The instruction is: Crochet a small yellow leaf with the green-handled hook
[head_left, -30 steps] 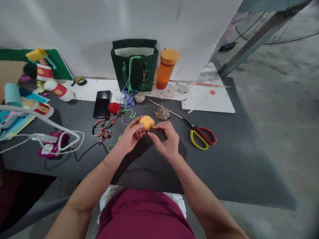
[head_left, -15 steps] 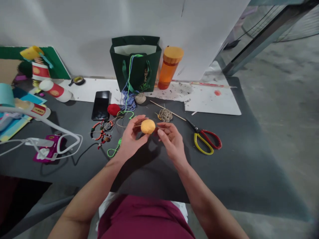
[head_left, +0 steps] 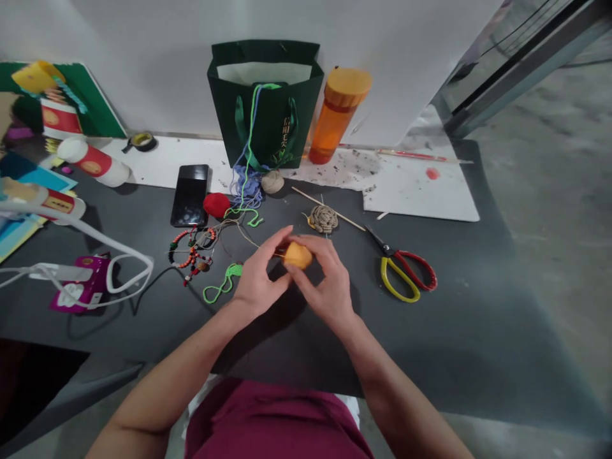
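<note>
Between my two hands is a small yellow yarn ball (head_left: 297, 256), with a thin strand at its left side. My left hand (head_left: 262, 274) is closed around the ball's left side, fingers behind and thumb in front. My right hand (head_left: 327, 274) grips its right side, fingertips bent over the top and thumb at the front. Just behind the hands lies a brown coiled cord rosette (head_left: 324, 218). A green knitted piece with a loose loop (head_left: 233, 270) rests left of my left hand. Scissors (head_left: 399, 261) with red and yellow handles lie to the right.
A dark green paper bag (head_left: 265, 121) and an orange bottle (head_left: 337, 118) stand along the wall. Left of the hands are a red ball (head_left: 217, 205), a phone (head_left: 190, 194), beaded bracelets (head_left: 191, 252) and a purple power block (head_left: 83, 284) with white cables. A wooden stick (head_left: 335, 210) lies behind the rosette.
My right hand has moved left and now grips the yellow yarn ball, where it was apart from it before. The ball is slightly further right and lower, and the camera view has shifted.
</note>
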Action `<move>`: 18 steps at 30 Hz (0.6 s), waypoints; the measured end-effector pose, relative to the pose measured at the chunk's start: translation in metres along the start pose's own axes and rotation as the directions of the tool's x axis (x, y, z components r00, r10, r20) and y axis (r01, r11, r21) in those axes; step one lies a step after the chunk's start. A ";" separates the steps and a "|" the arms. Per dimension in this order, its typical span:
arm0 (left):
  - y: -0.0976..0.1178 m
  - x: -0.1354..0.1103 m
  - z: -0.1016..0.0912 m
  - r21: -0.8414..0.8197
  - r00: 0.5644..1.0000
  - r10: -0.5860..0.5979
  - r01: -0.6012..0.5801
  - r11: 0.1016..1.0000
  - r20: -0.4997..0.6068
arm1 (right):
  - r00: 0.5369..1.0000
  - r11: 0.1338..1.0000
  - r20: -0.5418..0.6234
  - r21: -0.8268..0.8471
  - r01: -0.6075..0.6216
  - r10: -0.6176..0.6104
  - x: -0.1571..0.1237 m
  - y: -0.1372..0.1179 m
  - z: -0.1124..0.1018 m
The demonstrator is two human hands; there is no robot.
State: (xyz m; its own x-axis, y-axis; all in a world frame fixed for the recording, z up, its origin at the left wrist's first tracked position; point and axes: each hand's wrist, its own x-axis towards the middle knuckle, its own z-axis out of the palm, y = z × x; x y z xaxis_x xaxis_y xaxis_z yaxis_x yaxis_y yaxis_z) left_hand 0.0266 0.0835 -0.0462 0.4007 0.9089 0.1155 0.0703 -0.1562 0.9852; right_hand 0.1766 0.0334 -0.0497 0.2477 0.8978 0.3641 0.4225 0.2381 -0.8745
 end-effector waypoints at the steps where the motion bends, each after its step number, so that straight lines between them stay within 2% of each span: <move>1: 0.002 0.000 0.001 -0.013 0.999 -0.033 0.033 0.999 0.018 | 1.000 1.000 0.024 -0.025 -0.015 0.016 0.000 0.001 -0.001; 4: 0.012 0.002 -0.004 0.052 0.994 -0.099 0.097 0.994 0.045 | 0.996 0.996 0.039 -0.061 -0.072 0.075 0.003 0.006 -0.004; 6: 0.022 0.005 -0.014 0.185 0.988 -0.136 0.120 0.975 0.078 | 0.999 0.993 -0.002 -0.115 -0.040 0.040 0.005 0.009 -0.007; 8: 0.034 0.008 -0.028 0.223 0.956 -0.228 0.185 0.957 0.186 | 0.998 0.980 -0.050 -0.198 0.014 -0.025 0.007 0.013 -0.009; 10: 0.045 0.009 -0.044 0.068 0.923 -0.268 0.260 0.963 0.277 | 0.995 0.962 -0.076 -0.270 0.041 -0.064 0.008 0.016 -0.011; 12: 0.052 0.007 -0.059 -0.090 0.925 -0.233 0.270 0.959 0.299 | 0.995 0.947 -0.072 -0.319 0.037 -0.063 0.008 0.020 -0.011; 15: 0.055 0.000 -0.074 -0.263 0.958 -0.148 0.213 0.941 0.245 | 0.998 0.929 -0.035 -0.369 0.036 -0.053 0.005 0.024 -0.008; 18: 0.051 -0.007 -0.086 -0.399 0.987 -0.008 0.072 0.914 0.159 | 0.998 0.926 0.011 -0.373 0.066 -0.067 0.002 0.028 -0.002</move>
State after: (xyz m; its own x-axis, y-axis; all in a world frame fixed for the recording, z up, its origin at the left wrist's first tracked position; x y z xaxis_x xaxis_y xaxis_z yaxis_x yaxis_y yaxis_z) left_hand -0.0513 0.1023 0.0144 0.5404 0.8370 0.0858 -0.2710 0.0766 0.9595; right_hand 0.1903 0.0411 -0.0725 0.2097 0.8838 0.4181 0.7325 0.1413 -0.6659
